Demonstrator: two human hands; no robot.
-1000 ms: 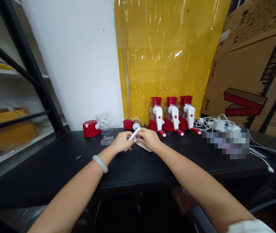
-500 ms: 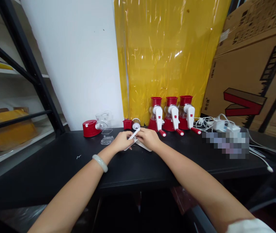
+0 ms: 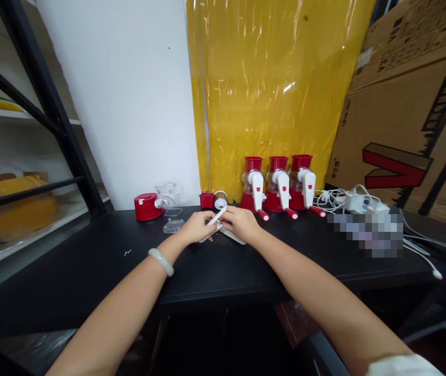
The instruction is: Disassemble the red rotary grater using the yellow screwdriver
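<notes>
Over the middle of the black table point(image 3: 90, 271), my left hand point(image 3: 197, 227) is closed on a white plastic piece point(image 3: 218, 214) with a long flat strip. My right hand point(image 3: 242, 223) pinches the same piece from the other side, its fingers bent over small details that I cannot make out. Below the right fingers, a white flat plastic edge point(image 3: 234, 238) slants down to the right; whether it is one part with the strip I cannot tell. Just behind the hands are a small red plastic part point(image 3: 207, 200) and a metal grater drum point(image 3: 220, 200).
Three red-and-white hand-crank graters point(image 3: 279, 183) stand at the back right. To the left are a red base point(image 3: 148, 207), a clear plastic housing point(image 3: 169, 193) and a clear lid point(image 3: 173, 226). White cables point(image 3: 348, 198) lie at the right, by a large cardboard box point(image 3: 399, 120).
Hardly anything differs: both hands keep their hold on the white plastic piece in the same place, and the whole view has shifted very slightly.
</notes>
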